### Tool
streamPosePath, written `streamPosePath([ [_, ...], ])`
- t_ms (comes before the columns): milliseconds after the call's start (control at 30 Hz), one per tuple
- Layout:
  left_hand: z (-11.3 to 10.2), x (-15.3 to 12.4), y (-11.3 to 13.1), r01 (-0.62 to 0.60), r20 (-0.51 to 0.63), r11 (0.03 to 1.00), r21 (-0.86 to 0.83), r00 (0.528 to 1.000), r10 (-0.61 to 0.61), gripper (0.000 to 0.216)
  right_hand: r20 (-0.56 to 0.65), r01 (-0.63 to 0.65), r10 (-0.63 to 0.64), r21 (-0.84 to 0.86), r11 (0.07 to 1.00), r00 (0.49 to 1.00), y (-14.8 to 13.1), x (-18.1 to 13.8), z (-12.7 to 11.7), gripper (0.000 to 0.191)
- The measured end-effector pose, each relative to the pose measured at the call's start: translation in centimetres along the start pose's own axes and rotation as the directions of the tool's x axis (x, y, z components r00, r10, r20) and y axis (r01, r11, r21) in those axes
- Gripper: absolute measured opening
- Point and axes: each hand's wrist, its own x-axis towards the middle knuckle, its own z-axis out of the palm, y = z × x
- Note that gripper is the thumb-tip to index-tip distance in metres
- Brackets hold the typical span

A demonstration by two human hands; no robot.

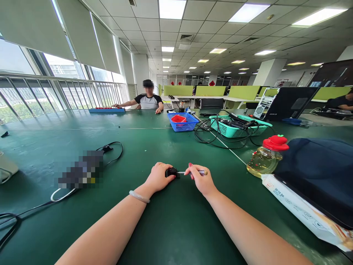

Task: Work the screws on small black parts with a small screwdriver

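My left hand [157,178] is closed around a small black part [172,171] on the green tabletop, pressing it down with thumb and fingers. The part's exact kind is too small to make out. A thin screwdriver [203,172] lies nearly level in my right hand [203,183], pinched between thumb and fingers. Its metal shaft points left, and the tip meets the right side of the black part. Whether the tip sits in a screw cannot be seen.
Right of my hands stand a red-lidded jar [264,160], a white packet [303,209] and a dark bag [317,162]. Farther back are a blue basket [183,126] and a teal basket [234,132] with cables. A person [149,101] sits across the table. Cables [33,209] lie left.
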Motion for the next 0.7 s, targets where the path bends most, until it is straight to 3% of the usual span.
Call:
streamPosePath([
  [167, 0.05, 0.01, -0.08, -0.016, -0.005, 1.0, 0.014, 1.0, 0.016, 0.033, 0.055, 0.144, -0.139, -0.092, 0.985, 0.989, -0.34, -0.26, 0.18, 0.05],
  [400, -0.1, -0.03, 0.18, -0.041, 0.006, 0.999, 0.019, 0.999, 0.041, 0.028, 0.195, 0.362, -0.322, -0.228, 0.904, 0.927, -0.12, -0.75, 0.42, 0.047],
  [700, 0.06, -0.07, -0.05, -0.022, -0.014, 1.0, 0.016, 1.0, 0.023, 0.035, 0.065, 0.373, -0.368, -0.168, 0.912, 0.928, -0.16, -0.63, 0.62, 0.043],
])
